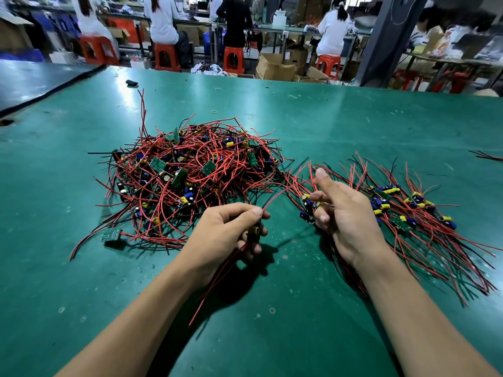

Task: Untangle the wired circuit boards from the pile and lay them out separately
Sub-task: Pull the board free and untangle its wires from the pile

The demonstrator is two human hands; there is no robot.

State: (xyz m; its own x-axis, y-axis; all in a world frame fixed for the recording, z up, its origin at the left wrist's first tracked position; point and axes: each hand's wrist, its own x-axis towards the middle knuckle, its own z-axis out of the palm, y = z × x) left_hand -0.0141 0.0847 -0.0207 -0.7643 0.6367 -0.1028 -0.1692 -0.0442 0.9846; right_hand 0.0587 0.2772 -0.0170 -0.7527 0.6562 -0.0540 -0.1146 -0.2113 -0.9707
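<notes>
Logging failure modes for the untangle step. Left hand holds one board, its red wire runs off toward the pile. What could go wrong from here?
1. The red wire pinched by the left hand leads toward the tangled pile; a hard pull may drag neighbours or strain solder joints on the circuit board.
2. That wire passes the laid-out row beside the right hand; it could snag and re-tangle sorted boards.

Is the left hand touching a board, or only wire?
Touching. Head view: the left hand grips a board with a yellow capacitor, and pinches its red wire.
</notes>
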